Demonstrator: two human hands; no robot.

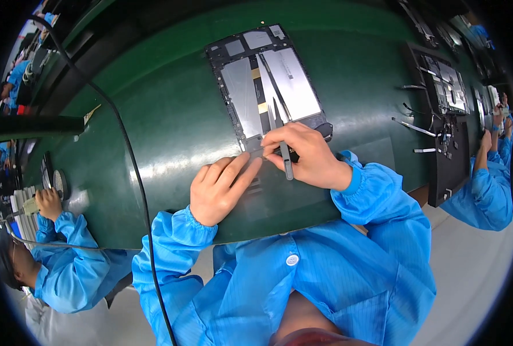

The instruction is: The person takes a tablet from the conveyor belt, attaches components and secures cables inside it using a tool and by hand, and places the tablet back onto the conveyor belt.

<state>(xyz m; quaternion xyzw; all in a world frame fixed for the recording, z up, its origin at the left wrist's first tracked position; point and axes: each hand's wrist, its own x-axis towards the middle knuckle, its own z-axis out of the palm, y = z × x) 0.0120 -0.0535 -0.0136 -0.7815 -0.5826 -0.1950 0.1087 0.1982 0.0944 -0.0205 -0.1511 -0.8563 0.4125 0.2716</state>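
Observation:
An opened tablet frame (294,75) lies on the bench, black at its rim, with silver plates and a dark strip running down its middle. My right hand (311,155) is closed round a pair of grey tweezers (288,164), whose points reach up over the frame. Thumb and forefinger of that hand meet at the frame's near edge; whatever small part may be between them is hidden. My left hand (216,190) rests beside it, fingers stretched out, their tips at the near left corner of the frame.
A black cable (123,132) hangs across the view left of my arm. On the green bench (170,115), an opened dark device (441,98) with loose flat cables stands to the right. Co-workers in blue sit at both sides; one person's hand (49,203) is at the far left.

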